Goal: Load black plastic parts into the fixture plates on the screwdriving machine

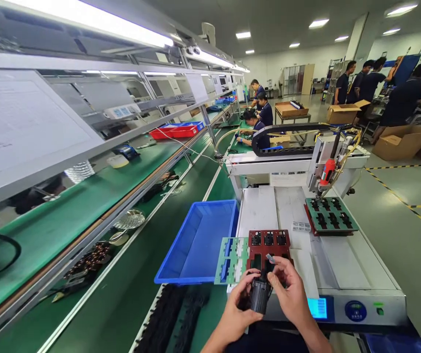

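Note:
My left hand (237, 309) is wrapped round a black ribbed cylindrical part (259, 295), held low in front of the machine. At the part's upper right, my right hand (287, 287) is closed, with a small grey rectangular piece (270, 258) at its fingertips. Its thumb is close to the black part; I cannot tell whether they touch. Just beyond my hands lies a dark red fixture (269, 249) with black pieces in its back row. A pale green cut-out plate (228, 260) is beside it on the left.
A blue bin (191, 280) stands left of the machine. On the machine bed, a green-topped fixture (331, 228) with black parts sits under a red-bodied screwdriver head (328, 171). A small label sheet (301, 226) lies between the fixtures. Green conveyors (85, 211) run left; people (265, 113) work farther back.

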The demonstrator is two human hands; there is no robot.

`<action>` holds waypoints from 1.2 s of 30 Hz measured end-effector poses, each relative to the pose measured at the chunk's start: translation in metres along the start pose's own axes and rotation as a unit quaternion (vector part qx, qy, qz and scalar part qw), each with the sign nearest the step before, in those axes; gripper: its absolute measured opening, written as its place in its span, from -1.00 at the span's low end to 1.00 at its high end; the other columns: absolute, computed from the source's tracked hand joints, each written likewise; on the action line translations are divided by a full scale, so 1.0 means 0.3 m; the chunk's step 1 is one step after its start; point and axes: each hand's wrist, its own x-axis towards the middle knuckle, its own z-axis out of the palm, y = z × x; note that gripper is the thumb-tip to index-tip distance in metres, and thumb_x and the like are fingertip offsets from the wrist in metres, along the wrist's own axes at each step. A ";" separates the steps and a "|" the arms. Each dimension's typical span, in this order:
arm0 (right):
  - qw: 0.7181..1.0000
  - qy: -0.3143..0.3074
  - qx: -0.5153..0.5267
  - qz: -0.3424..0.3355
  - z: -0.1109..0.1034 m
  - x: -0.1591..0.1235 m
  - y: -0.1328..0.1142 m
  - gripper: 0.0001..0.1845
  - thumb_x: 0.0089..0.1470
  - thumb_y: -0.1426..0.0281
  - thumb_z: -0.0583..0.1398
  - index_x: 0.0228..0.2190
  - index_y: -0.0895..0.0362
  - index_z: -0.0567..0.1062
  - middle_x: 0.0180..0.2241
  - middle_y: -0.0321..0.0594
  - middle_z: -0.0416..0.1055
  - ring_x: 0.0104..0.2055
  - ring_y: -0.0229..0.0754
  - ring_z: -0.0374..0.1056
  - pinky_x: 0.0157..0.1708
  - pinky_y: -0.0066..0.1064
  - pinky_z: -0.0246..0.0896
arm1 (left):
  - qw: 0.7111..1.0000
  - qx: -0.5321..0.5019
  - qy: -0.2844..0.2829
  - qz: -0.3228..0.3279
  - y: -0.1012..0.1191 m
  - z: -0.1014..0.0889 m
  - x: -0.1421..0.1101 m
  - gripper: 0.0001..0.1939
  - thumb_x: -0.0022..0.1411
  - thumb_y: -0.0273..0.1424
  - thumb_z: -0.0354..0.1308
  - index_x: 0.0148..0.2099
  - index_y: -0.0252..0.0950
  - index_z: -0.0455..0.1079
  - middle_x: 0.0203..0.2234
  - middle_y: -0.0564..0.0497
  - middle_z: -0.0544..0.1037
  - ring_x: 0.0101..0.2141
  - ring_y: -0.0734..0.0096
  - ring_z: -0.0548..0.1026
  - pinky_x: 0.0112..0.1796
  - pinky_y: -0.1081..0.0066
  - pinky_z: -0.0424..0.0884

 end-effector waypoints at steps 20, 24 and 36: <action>0.989 -0.100 -0.009 0.105 0.018 -0.069 -0.020 -0.47 0.30 -0.06 0.22 -0.43 0.13 0.47 -0.44 -0.28 0.35 -0.34 -0.15 0.25 -0.29 -0.37 0.16 | 0.981 0.177 0.072 0.020 0.126 0.050 0.029 -0.35 0.05 -0.30 0.53 0.20 0.00 0.51 0.29 -0.13 0.32 0.34 -0.17 0.28 0.29 -0.01 0.29; 0.990 -0.106 -0.032 0.091 0.018 -0.065 -0.029 -0.48 0.33 -0.05 0.20 -0.42 0.13 0.47 -0.43 -0.27 0.36 -0.34 -0.14 0.27 -0.28 -0.37 0.18 | 0.983 0.170 0.068 0.016 0.119 0.050 0.035 -0.34 0.06 -0.33 0.53 0.21 0.03 0.49 0.30 -0.11 0.30 0.36 -0.16 0.23 0.32 -0.03 0.24; 0.980 -0.061 -0.178 -0.059 0.032 -0.069 -0.024 -0.59 0.41 0.14 0.17 -0.45 0.09 0.49 -0.47 -0.28 0.37 -0.45 -0.21 0.34 -0.46 -0.45 0.21 | 0.981 0.178 0.065 0.039 0.096 0.032 0.021 -0.31 0.09 -0.46 0.47 0.24 0.08 0.44 0.32 -0.07 0.25 0.36 -0.13 0.21 0.33 -0.03 0.20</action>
